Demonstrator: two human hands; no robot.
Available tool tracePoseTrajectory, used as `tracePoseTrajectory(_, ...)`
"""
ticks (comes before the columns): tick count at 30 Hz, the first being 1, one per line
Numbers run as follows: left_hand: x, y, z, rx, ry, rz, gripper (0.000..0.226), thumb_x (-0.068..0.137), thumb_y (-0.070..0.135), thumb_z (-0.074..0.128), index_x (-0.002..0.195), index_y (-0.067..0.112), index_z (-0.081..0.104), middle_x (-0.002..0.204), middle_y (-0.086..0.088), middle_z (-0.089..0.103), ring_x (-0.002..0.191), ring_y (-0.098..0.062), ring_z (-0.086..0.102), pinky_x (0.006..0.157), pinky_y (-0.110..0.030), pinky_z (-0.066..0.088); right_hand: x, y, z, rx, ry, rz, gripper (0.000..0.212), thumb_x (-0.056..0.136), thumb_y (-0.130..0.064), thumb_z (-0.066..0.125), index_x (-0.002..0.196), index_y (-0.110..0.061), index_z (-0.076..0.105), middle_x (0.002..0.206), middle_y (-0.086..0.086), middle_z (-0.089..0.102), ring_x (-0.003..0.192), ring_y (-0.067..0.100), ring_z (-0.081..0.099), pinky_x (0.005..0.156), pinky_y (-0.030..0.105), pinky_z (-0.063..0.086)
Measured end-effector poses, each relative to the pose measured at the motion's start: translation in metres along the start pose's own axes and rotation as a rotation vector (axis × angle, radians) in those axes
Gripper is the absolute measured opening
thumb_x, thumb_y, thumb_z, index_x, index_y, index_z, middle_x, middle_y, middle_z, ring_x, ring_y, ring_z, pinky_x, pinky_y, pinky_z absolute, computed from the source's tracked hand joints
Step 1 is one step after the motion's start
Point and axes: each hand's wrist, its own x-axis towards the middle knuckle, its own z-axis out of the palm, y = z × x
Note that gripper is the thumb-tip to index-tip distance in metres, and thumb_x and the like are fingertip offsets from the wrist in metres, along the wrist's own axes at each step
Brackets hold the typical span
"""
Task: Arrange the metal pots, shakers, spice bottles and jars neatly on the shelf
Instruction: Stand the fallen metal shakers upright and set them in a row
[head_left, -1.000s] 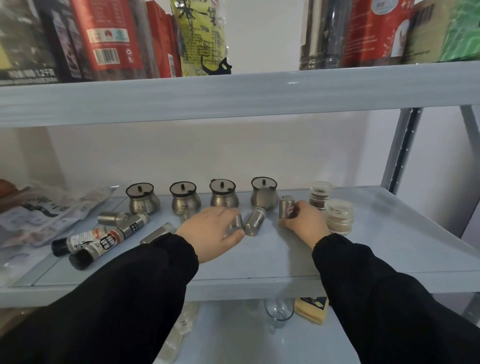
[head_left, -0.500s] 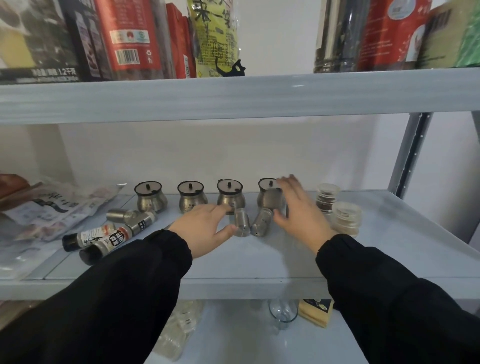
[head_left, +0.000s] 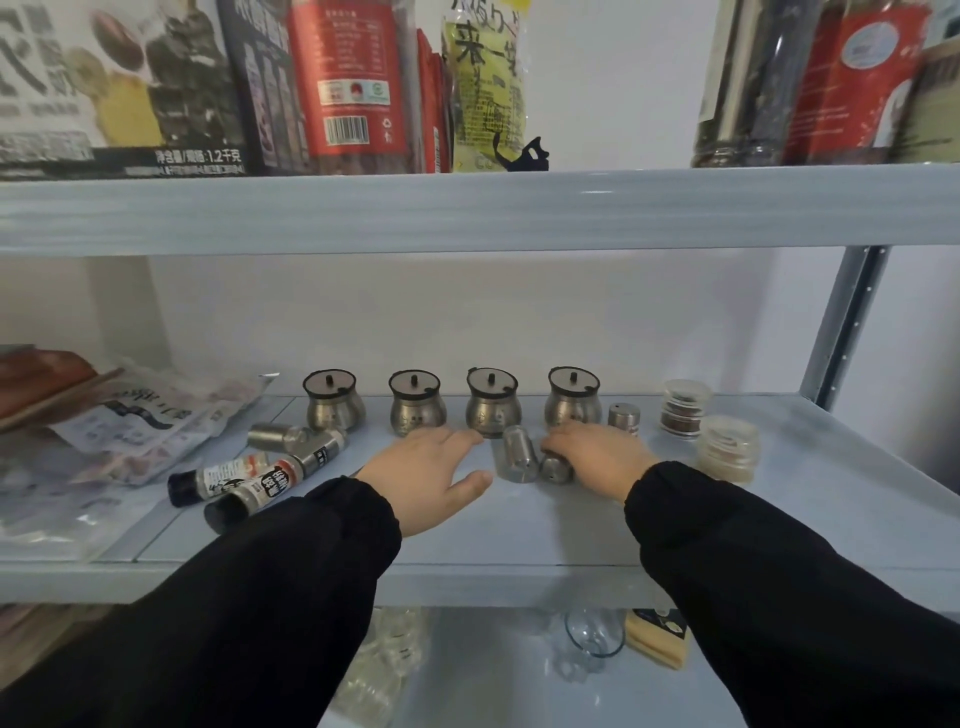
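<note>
Shelf against pale wall

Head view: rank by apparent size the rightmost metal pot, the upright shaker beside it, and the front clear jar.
1. Rightmost metal pot
2. Front clear jar, though it sits nearer the camera, so this is unsure
3. Upright shaker

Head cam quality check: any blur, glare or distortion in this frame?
Head view: wide-angle bowing curves the upper shelf edge; packages at top right are motion-smeared; metal pots and both hands stay fairly sharp; lighting soft and even, only a faint highlight on the fallen shaker.
</note>
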Motion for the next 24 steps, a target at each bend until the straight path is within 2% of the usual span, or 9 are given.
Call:
tracePoseTrajectory(3, 0.0, -0.003, -0.001, 0.004, 0.008, 0.002, 0.059, 0.097, 0.059, 0.034, 0.148, 0.029, 0.032, 0.144, 0.001, 0.048, 0.134, -0.019, 0.039, 0.105, -0.034, 0.037, -0.004, -0.003, 0.0, 0.13, 0.024, 0.061, 0.027, 0.088, -0.021, 0.06, 0.114, -0.025, 0.059, 0.113, 0.001, 0.066, 0.102, 0.023, 0.063, 0.082, 0.033, 0.05)
tracePoseTrajectory(7, 0.001, -0.007, -0.001, -0.006, 0.004, -0.002, 0.06, 0.096, 0.061, 0.033, 0.147, 0.03, 0.032, 0.139, 0.002, 0.051, 0.13, -0.019, 0.042, 0.103, -0.033, 0.038, -0.012, -0.009, 0.004, 0.413, 0.191, 0.238, 0.038, 0.089, -0.035, 0.065, 0.124, -0.024, 0.057, 0.113, -0.002, 0.067, 0.102, 0.019, 0.063, 0.08, 0.026, 0.043)
tracePoseTrajectory(10, 0.001, -0.007, -0.001, -0.006, 0.01, -0.004, 0.06, 0.096, 0.061, 0.032, 0.147, 0.03, 0.032, 0.138, 0.002, 0.052, 0.129, -0.018, 0.043, 0.102, -0.033, 0.039, -0.014, -0.013, 0.012, 0.67, 0.255, 0.377, 0.031, 0.087, -0.042, 0.065, 0.11, -0.022, 0.061, 0.1, -0.007, 0.068, 0.092, 0.014, 0.063, 0.076, 0.027, 0.046)
tracePoseTrajectory(13, 0.0, -0.004, -0.001, -0.013, 0.003, -0.006, 0.06, 0.096, 0.061, 0.032, 0.147, 0.03, 0.032, 0.137, 0.002, 0.052, 0.128, -0.019, 0.044, 0.101, -0.034, 0.04, -0.014, -0.015, 0.021, 0.792, 0.303, 0.447, 0.026, 0.086, -0.043, 0.067, 0.102, -0.023, 0.062, 0.093, -0.008, 0.068, 0.088, 0.01, 0.063, 0.072, 0.025, 0.047)
tracePoseTrajectory(16, 0.0, -0.002, 0.0, -0.021, -0.004, -0.01, 0.06, 0.096, 0.061, 0.032, 0.147, 0.03, 0.032, 0.139, 0.002, 0.051, 0.13, -0.019, 0.043, 0.103, -0.034, 0.04, -0.013, -0.017, 0.027, 0.861, 0.306, 0.462, 0.028, 0.085, -0.039, 0.069, 0.106, -0.023, 0.063, 0.095, -0.008, 0.069, 0.09, 0.01, 0.064, 0.077, 0.028, 0.05)
tracePoseTrajectory(24, 0.001, 0.001, 0.0, -0.039, -0.008, -0.011, 0.06, 0.096, 0.062, 0.033, 0.147, 0.031, 0.031, 0.142, 0.003, 0.049, 0.133, -0.017, 0.04, 0.105, -0.033, 0.038, -0.006, -0.018, 0.036, 0.733, 0.278, 0.511, 0.036, 0.081, -0.034, 0.076, 0.11, -0.018, 0.062, 0.1, -0.002, 0.068, 0.092, 0.018, 0.063, 0.082, 0.033, 0.051)
